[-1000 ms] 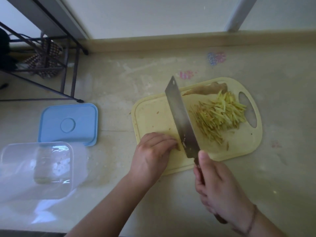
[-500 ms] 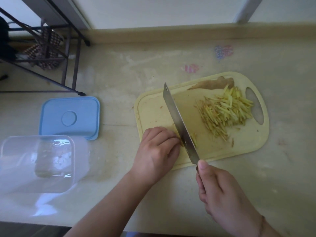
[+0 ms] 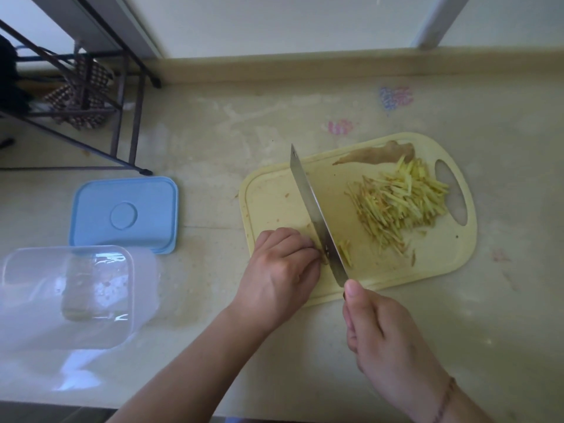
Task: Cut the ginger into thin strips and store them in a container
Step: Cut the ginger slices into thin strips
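Note:
A pale yellow cutting board (image 3: 274,203) lies on the counter. On its right side is a heap of thin ginger strips (image 3: 396,206), with a brown ginger peel (image 3: 375,154) behind it. My right hand (image 3: 387,340) grips the handle of a cleaver (image 3: 314,212), whose blade stands edge-down on the board. My left hand (image 3: 280,270), fingers curled, holds a small ginger piece against the blade's left face; the piece is mostly hidden. A few fresh strips (image 3: 345,254) lie right of the blade. The clear plastic container (image 3: 67,297) stands open at the left.
The container's blue lid (image 3: 125,215) lies flat behind it. A dark metal rack (image 3: 85,96) with a checked cloth stands at the back left. A low ledge and a wall run along the back of the beige counter (image 3: 305,117).
The cleaver has tipped from a flatter tilt to edge-down and cut beside my left fingers. A few new strips lie right of the blade. The view has shifted slightly.

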### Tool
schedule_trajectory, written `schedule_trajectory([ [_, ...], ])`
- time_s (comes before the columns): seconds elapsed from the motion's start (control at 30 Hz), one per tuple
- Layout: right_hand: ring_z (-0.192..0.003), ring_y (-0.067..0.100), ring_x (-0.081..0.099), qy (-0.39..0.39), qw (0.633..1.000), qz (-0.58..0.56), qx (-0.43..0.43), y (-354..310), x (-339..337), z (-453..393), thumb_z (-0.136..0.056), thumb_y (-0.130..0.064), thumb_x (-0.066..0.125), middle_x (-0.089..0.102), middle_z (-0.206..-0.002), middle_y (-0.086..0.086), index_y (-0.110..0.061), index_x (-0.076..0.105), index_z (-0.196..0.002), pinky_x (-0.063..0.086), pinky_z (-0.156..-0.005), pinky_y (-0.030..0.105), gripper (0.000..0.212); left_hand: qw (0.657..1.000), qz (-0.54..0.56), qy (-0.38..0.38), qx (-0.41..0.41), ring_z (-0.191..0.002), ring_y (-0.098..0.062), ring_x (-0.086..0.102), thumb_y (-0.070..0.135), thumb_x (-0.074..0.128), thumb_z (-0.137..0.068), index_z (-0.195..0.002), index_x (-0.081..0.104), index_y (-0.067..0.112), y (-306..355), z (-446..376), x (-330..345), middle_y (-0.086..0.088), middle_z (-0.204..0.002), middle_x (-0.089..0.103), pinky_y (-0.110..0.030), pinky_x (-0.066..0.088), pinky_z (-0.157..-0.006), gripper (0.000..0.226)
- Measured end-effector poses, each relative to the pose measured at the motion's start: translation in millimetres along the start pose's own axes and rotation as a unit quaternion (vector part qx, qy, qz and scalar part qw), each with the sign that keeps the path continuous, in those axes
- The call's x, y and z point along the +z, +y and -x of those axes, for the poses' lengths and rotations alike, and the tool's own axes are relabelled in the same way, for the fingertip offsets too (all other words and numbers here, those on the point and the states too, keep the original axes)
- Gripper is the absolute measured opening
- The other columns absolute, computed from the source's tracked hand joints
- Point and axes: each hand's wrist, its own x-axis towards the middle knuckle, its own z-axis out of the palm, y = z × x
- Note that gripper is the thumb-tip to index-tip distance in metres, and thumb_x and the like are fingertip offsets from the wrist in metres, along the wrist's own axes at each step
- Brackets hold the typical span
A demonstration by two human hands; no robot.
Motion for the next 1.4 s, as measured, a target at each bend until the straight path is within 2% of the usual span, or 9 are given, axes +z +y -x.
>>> schedule_trajectory([
  [0.2, -0.043, 0.012, 0.039, -0.008, 1.000, 0.011, 0.005, 0, 1, 5, -0.080, -0.082, 0.019, 0.043, -0.044, -0.008, -0.029, 0.048, -0.066, 0.028, -0.052, 0.027, 0.062, 1.000, -0.014, -0.003, 0.000, -0.087, -0.023, 0.065, 0.009, 0.075, -0.083, -0.078, 0.076, 0.011, 1, -1, -1, 0.004, -0.087, 0.072, -0.038, 0.046, -0.074, 0.005],
  [0.3, -0.043, 0.011, 0.038, -0.005, 1.000, 0.001, 0.013, 1, 3, 2, -0.078, -0.087, 0.021, 0.043, -0.044, -0.008, -0.020, 0.041, -0.061, 0.028, -0.052, 0.026, 0.072, 1.000, -0.017, -0.001, 0.004, -0.085, -0.023, 0.065, 0.009, 0.076, -0.083, -0.078, 0.076, 0.011, 2, -1, 0, 0.003, -0.086, 0.071, -0.037, 0.046, -0.073, 0.005],
  [0.4, -0.042, 0.010, 0.036, -0.012, 1.000, -0.012, 0.017, 2, 7, -4, -0.069, -0.102, 0.018, 0.041, -0.044, -0.007, -0.024, 0.044, -0.059, 0.028, -0.052, 0.025, 0.083, 1.000, -0.011, 0.006, 0.001, -0.085, -0.020, 0.064, 0.008, 0.076, -0.082, -0.079, 0.077, 0.010, 2, 0, 1, 0.003, -0.086, 0.071, -0.032, 0.045, -0.075, 0.004],
  [0.57, -0.043, 0.010, 0.035, -0.010, 1.000, -0.011, 0.016, 3, -1, 1, -0.079, -0.084, 0.022, 0.039, -0.045, -0.006, -0.021, 0.042, -0.062, 0.029, -0.054, 0.026, 0.068, 1.000, -0.014, 0.006, 0.001, -0.087, -0.020, 0.063, 0.011, 0.072, -0.084, -0.080, 0.077, 0.011, 2, 0, 0, 0.003, -0.086, 0.071, -0.033, 0.045, -0.076, 0.006],
  [0.93, -0.045, 0.011, 0.039, -0.011, 1.000, 0.021, 0.005, 1, 2, 6, -0.080, -0.080, 0.019, 0.045, -0.044, -0.007, -0.019, 0.036, -0.057, 0.032, -0.053, 0.031, 0.067, 1.000, -0.017, 0.001, -0.022, -0.087, -0.020, 0.063, 0.006, 0.075, -0.079, -0.078, 0.077, 0.011, 6, 1, -1, 0.003, -0.087, 0.072, -0.034, 0.045, -0.075, 0.005],
  [1.07, -0.048, 0.010, 0.047, 0.000, 1.000, 0.026, 0.003, -3, 6, -2, -0.077, -0.080, 0.016, 0.052, -0.046, -0.013, -0.023, 0.038, -0.055, 0.034, -0.052, 0.025, 0.066, 0.999, -0.026, -0.002, -0.023, -0.084, -0.023, 0.064, 0.007, 0.075, -0.079, -0.073, 0.075, 0.011, 5, 0, 0, 0.003, -0.084, 0.071, -0.038, 0.045, -0.072, 0.007],
  [1.17, -0.044, 0.010, 0.044, -0.010, 1.000, 0.018, -0.001, -8, 5, -8, -0.077, -0.081, 0.016, 0.048, -0.042, -0.012, -0.023, 0.038, -0.054, 0.032, -0.052, 0.032, 0.067, 0.999, -0.033, -0.001, -0.015, -0.085, -0.021, 0.065, 0.009, 0.074, -0.081, -0.073, 0.075, 0.012, 4, 0, -1, 0.005, -0.084, 0.072, -0.035, 0.044, -0.073, 0.008],
  [1.23, -0.040, 0.010, 0.039, -0.018, 1.000, -0.004, -0.001, -9, 2, -7, -0.077, -0.082, 0.019, 0.043, -0.040, -0.011, -0.021, 0.039, -0.056, 0.028, -0.052, 0.028, 0.068, 1.000, -0.027, 0.000, -0.011, -0.086, -0.019, 0.064, 0.011, 0.071, -0.081, -0.074, 0.075, 0.013, 5, 0, -4, 0.006, -0.085, 0.073, -0.032, 0.044, -0.074, 0.009],
  [1.4, -0.047, 0.010, 0.045, -0.014, 1.000, 0.012, 0.000, -11, 3, 4, -0.086, -0.082, 0.022, 0.051, -0.045, -0.014, -0.023, 0.041, -0.055, 0.036, -0.055, 0.032, 0.069, 0.998, -0.004, 0.022, -0.063, -0.082, -0.020, 0.068, 0.010, 0.071, -0.075, -0.075, 0.074, 0.012, 6, 3, -13, 0.006, -0.084, 0.074, -0.038, 0.048, -0.071, 0.003],
])
